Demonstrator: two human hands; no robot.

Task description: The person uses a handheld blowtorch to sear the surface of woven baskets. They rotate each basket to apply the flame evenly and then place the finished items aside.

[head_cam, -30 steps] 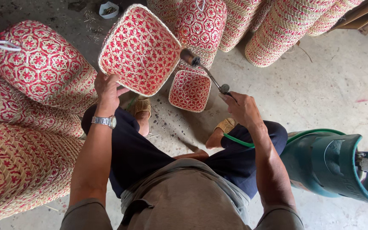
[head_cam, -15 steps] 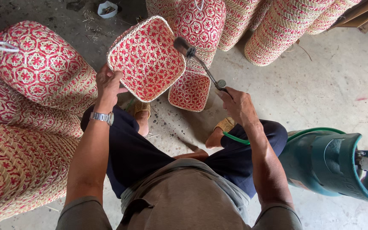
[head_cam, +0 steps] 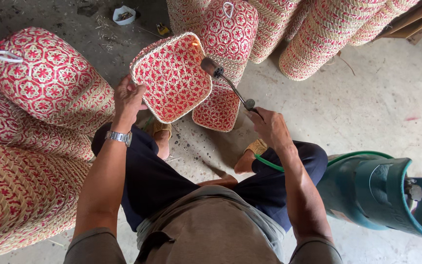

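Woven red-and-natural baskets [head_cam: 50,80] lie stacked on their sides at far left, out of the work zone but within reach. Left hand [head_cam: 128,100], wrist bearing a metal watch [head_cam: 118,138], clamps the lower left edge of a square woven lid [head_cam: 172,78], thumb over the rim and fingers behind; the lid is held up off the floor and tilted so its patterned face and upper right corner turn toward the torch. A glow shows at that corner, just beside the torch head, which suggests the flame is trimming stray fibres there. Below and behind the lid, a smaller basket [head_cam: 218,110] stands on the concrete floor [head_cam: 367,107], near the feet. Right hand [head_cam: 269,128] closes around the handle of the torch [head_cam: 225,83], its thin metal neck angled up and left so the burner meets the lid while the fingers stay well back from the heat. A green hose [head_cam: 269,164] runs from the handle under the forearm to a teal gas cylinder [head_cam: 377,193] lying at far right, apart from the flame. More baskets [head_cam: 328,34] lean along the top edge.
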